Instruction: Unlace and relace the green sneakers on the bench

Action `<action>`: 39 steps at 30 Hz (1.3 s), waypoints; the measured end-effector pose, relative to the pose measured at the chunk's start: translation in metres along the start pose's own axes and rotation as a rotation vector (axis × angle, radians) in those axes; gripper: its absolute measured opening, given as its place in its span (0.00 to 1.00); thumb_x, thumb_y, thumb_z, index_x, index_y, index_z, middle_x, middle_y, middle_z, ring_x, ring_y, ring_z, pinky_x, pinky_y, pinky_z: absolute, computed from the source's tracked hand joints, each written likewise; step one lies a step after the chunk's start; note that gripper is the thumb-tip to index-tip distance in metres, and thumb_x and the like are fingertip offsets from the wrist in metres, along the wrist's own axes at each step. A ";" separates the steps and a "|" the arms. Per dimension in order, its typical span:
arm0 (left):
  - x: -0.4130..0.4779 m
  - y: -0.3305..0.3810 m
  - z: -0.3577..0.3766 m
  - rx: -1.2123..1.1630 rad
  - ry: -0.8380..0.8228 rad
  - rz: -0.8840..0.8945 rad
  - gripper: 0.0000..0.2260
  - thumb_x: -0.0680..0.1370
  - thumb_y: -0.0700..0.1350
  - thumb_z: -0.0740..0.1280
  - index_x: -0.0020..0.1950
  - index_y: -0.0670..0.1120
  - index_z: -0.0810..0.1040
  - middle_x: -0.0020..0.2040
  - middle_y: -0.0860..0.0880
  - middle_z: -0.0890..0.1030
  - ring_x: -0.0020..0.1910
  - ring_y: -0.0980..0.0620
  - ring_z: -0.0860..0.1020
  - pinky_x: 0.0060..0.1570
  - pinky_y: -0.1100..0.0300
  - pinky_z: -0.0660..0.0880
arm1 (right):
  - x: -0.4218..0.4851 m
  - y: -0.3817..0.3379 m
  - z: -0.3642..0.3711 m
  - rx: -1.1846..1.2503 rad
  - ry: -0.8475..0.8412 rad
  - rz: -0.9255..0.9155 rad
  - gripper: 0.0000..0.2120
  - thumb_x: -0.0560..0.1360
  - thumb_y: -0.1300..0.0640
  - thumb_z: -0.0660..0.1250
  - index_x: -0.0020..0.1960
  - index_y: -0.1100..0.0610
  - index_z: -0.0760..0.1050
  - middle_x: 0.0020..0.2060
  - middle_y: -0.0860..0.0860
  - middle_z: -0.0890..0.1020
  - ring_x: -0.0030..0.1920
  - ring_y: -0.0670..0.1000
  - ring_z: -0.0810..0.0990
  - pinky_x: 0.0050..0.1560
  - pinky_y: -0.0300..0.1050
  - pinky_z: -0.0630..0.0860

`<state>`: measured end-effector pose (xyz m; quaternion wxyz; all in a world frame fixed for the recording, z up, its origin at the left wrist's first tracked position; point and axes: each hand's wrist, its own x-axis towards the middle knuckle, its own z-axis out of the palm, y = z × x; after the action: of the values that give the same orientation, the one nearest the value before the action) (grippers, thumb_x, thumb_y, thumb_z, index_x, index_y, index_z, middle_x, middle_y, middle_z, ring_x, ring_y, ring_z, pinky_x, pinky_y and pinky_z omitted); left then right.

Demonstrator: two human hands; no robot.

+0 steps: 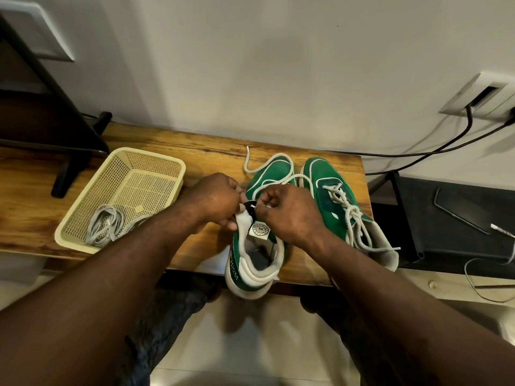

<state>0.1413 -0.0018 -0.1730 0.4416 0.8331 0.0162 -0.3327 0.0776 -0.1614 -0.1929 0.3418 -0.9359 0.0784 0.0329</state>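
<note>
Two shoes stand side by side on the wooden bench (195, 147), toes toward the wall: the left green sneaker (271, 174) and the right green sneaker (326, 176). The left one is under my hands, and its heel hangs over the near edge of the bench. My left hand (214, 201) is curled around its white tongue (245, 222) and holds it up. My right hand (287, 213) pinches the white lace (247, 162) just beside the tongue; the rest of the lace runs loose over the toe onto the bench. The right sneaker is laced, its ends lying loose. On the left, a beige basket (156, 156) holds a coiled grey cord (104, 225).
</note>
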 end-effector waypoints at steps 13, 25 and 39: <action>-0.003 0.000 -0.008 -0.085 -0.105 0.054 0.05 0.78 0.32 0.72 0.52 0.40 0.83 0.45 0.39 0.87 0.42 0.43 0.87 0.46 0.48 0.86 | -0.007 0.002 0.012 0.126 0.113 0.071 0.08 0.75 0.54 0.74 0.37 0.47 0.81 0.33 0.43 0.84 0.34 0.43 0.82 0.41 0.49 0.83; 0.006 -0.004 -0.004 -0.238 -0.069 -0.088 0.06 0.82 0.39 0.70 0.58 0.41 0.83 0.46 0.40 0.88 0.39 0.43 0.86 0.40 0.50 0.86 | -0.008 0.004 0.016 0.034 0.167 -0.028 0.07 0.74 0.59 0.74 0.39 0.48 0.85 0.37 0.40 0.81 0.40 0.40 0.79 0.40 0.32 0.72; 0.012 -0.005 0.000 -0.294 -0.101 -0.149 0.04 0.80 0.39 0.72 0.53 0.41 0.85 0.41 0.44 0.88 0.36 0.49 0.86 0.38 0.54 0.83 | 0.002 0.018 0.009 0.158 0.045 0.119 0.05 0.74 0.56 0.80 0.41 0.50 0.87 0.36 0.41 0.85 0.38 0.35 0.83 0.36 0.26 0.75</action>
<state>0.1492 -0.0027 -0.1834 0.5329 0.7383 0.1044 -0.4000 0.0764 -0.1695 -0.2113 0.4100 -0.9003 0.1441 0.0259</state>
